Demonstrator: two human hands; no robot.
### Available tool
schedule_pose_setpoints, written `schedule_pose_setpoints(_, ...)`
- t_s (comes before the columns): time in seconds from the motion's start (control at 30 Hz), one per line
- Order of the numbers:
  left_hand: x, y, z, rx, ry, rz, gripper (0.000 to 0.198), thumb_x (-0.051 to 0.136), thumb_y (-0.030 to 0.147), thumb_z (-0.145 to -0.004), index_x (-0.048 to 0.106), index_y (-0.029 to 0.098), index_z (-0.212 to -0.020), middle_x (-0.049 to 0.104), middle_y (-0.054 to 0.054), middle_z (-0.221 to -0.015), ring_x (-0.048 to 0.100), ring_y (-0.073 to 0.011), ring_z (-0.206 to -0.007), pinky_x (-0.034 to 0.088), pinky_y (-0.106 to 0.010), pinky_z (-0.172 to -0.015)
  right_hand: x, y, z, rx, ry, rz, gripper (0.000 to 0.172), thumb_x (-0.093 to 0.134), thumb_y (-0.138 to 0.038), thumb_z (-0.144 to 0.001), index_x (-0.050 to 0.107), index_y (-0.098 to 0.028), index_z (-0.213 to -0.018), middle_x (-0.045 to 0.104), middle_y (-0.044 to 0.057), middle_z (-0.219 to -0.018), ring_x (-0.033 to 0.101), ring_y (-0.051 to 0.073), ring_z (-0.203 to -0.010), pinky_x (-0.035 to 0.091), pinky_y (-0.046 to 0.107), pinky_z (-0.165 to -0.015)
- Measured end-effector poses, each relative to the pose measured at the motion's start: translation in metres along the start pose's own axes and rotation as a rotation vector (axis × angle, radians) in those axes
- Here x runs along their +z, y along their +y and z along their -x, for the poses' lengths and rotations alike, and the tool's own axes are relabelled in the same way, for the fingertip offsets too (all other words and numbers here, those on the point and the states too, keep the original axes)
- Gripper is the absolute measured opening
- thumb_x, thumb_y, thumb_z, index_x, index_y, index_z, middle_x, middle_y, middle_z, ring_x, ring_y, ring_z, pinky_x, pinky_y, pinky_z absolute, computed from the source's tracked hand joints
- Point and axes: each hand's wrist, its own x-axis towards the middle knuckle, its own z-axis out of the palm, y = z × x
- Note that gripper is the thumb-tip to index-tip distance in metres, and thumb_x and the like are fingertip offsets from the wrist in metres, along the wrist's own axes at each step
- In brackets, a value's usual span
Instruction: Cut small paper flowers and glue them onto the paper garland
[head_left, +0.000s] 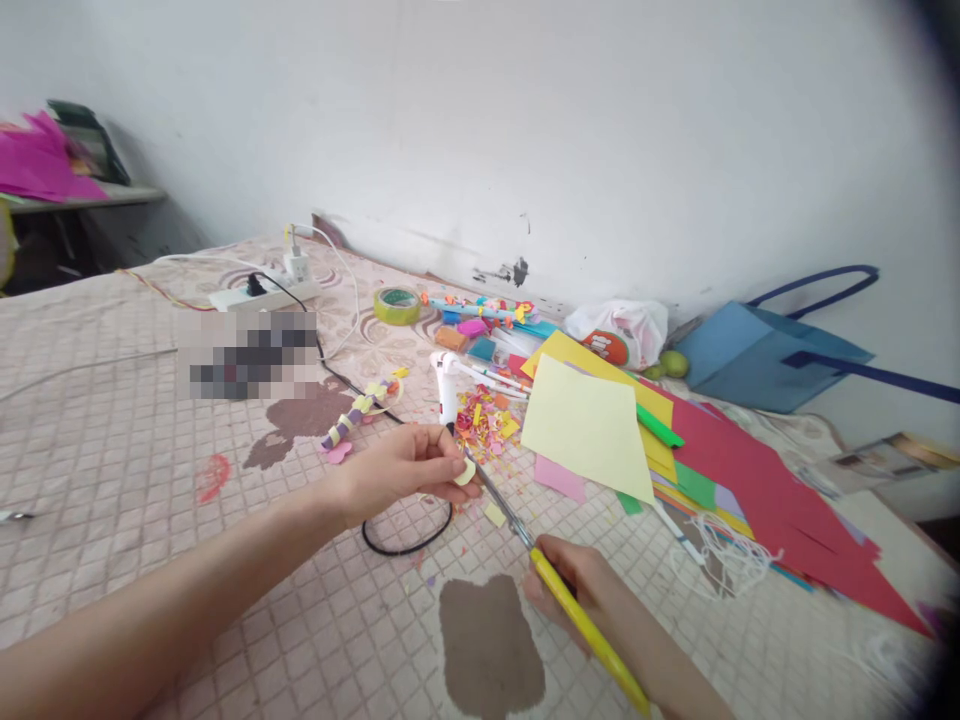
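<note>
My left hand (431, 462) is closed, pinching a small pale-yellow piece of paper (466, 472) between thumb and fingers. In my right hand (574, 585) is a pair of scissors (551, 575) with yellow handles, seen edge-on. Their metal blades reach up to the paper by my left fingertips; whether they touch it I cannot tell. Just beyond my left hand a white glue gun (445, 390) stands, its black nozzle end low. Beside it lies a heap of small coloured paper scraps (484, 420). A pale-yellow square scrap (495, 514) rests on the cloth below the blades.
Coloured sheets, a pale-yellow one (589, 420) and red ones (750, 480), spread at the right. A blue bag (772, 355) and tangled white string (735, 555) lie there too. Tape (397, 306), a decorated stick (360, 412) and a power strip (262, 295) are further left.
</note>
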Motion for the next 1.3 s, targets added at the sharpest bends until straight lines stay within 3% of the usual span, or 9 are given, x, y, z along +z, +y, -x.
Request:
schedule_pose_setpoints(0.63,0.0001,0.0004,-0.0002,-0.012,0.015,-0.013,0.020,0.067,0.027,-0.074,0.052,0.014,-0.073,0.071,-0.003,-0.076,0.067,-0.0136,-0.078,0.050,-0.026,-0.075,0.0022,0.0071,-0.0002,-0.007,0.038,0.000,0.026,0.050,-0.033,-0.080,0.041,-0.019,-0.060,0.039,-0.004,-0.054,0.033,0.009,-0.048,0.024,0.021,-0.043)
schedule_pose_setpoints(0.93,0.0010,0.0010,0.0001,-0.008,0.010,-0.002,0.021,0.067,0.027,-0.073,0.051,0.014,-0.071,0.071,-0.004,-0.077,0.067,-0.0129,-0.076,0.050,-0.024,-0.073,0.0037,0.0059,0.0027,-0.073,0.071,-0.009,0.025,0.049,-0.038,-0.082,0.046,-0.019,-0.065,0.047,-0.003,-0.057,0.040,0.011,-0.051,0.032,0.022,-0.047)
schedule_pose_setpoints(1.3,0.0007,-0.0006,-0.0007,-0.006,0.018,-0.009,0.022,0.067,0.028,-0.074,0.051,0.014,-0.073,0.071,-0.005,-0.077,0.067,-0.0120,-0.074,0.050,-0.023,-0.071,0.0034,0.0059,0.0013,-0.068,0.026,0.043,0.026,0.047,-0.036,-0.084,0.039,-0.020,-0.065,0.045,-0.004,-0.057,0.038,0.010,-0.051,0.030,0.022,-0.048)
